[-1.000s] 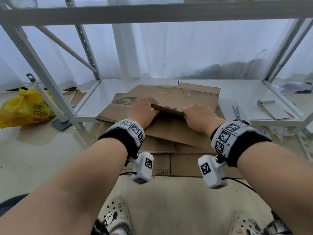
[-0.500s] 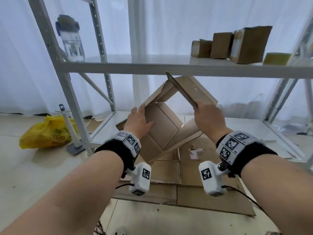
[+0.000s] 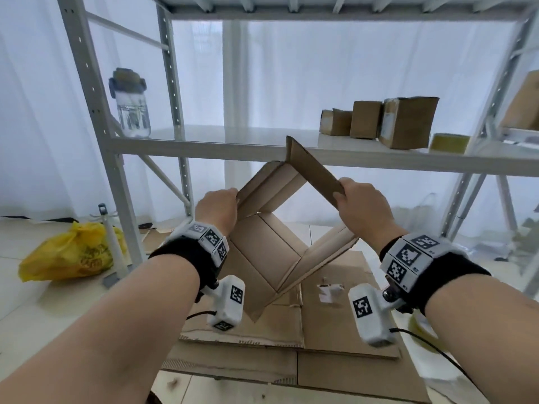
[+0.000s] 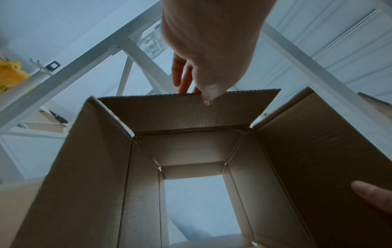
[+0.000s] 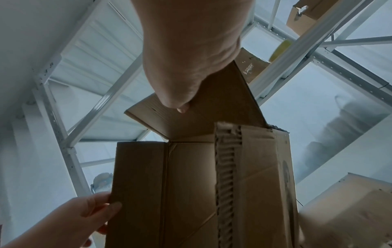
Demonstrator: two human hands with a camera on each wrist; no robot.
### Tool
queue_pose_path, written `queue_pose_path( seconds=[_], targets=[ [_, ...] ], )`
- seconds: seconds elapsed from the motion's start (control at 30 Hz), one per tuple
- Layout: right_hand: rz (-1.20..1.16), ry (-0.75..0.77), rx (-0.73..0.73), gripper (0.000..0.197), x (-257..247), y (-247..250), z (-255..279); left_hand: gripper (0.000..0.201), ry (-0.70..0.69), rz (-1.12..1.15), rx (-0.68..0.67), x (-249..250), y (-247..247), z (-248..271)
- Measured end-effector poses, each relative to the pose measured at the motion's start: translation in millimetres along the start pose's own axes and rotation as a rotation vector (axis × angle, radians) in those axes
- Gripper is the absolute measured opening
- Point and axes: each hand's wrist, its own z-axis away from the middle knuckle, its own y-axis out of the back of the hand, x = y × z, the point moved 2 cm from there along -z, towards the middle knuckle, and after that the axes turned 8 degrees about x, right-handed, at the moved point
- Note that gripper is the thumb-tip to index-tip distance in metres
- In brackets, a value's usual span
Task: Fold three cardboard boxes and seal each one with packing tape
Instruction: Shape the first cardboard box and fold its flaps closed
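A brown cardboard box [image 3: 271, 243] hangs in the air in front of me, opened into a square tube with both ends open and turned corner-up like a diamond. My left hand [image 3: 221, 208] pinches the edge of its left flap [image 4: 186, 109], thumb inside and fingers behind. My right hand [image 3: 358, 205] grips the upper right flap [image 3: 315, 170], thumb on the inner face [image 5: 191, 114]. A roll of yellowish packing tape [image 3: 449, 142] lies on the middle shelf at the right. More flattened cardboard [image 3: 335, 325] lies on the floor below.
A white metal rack [image 3: 204, 147] stands straight ahead; the box's top corner reaches its middle shelf. On that shelf are a water bottle [image 3: 131, 106] and three small sealed boxes [image 3: 379, 121]. A yellow plastic bag [image 3: 70, 255] lies on the floor at the left.
The box lay flat on the low shelf a second ago with both hands on it. It has been lifted and spread open into a tube, and my view has tilted upward.
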Motion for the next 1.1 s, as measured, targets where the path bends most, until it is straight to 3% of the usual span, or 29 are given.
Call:
queue_pose_path(
  seconds=[0.17,0.33,0.43,0.5,0.63,0.87,1.0,1.1],
  targets=[
    [0.026,0.004,0.045,0.025,-1,27,-11,0.026,-0.003,0.071,0.149,3,36,-23],
    [-0.012,-0.052,0.095,0.022,-1,57,-29,0.031,0.063,0.249,0.164,21,65,-43],
    [-0.068,-0.131,0.126,0.02,4,69,-41,0.07,-0.01,0.225,0.051,32,70,-50],
    [-0.099,-0.198,0.165,0.024,7,74,-47,0.08,-0.068,0.229,-0.066,42,73,-52],
    [-0.253,-0.382,0.229,0.03,14,79,-53,0.068,-0.227,0.319,-0.141,65,87,-49],
    [-0.575,-0.649,0.396,0.043,11,75,-46,0.067,-0.352,0.521,-0.265,91,103,-28],
    [-0.739,-0.735,0.481,0.05,4,75,-41,0.04,-0.542,0.259,-0.114,94,112,-28],
    [-0.818,-0.764,0.486,0.051,-1,74,-37,0.022,-0.594,0.072,-0.033,95,121,-33]
  ],
)
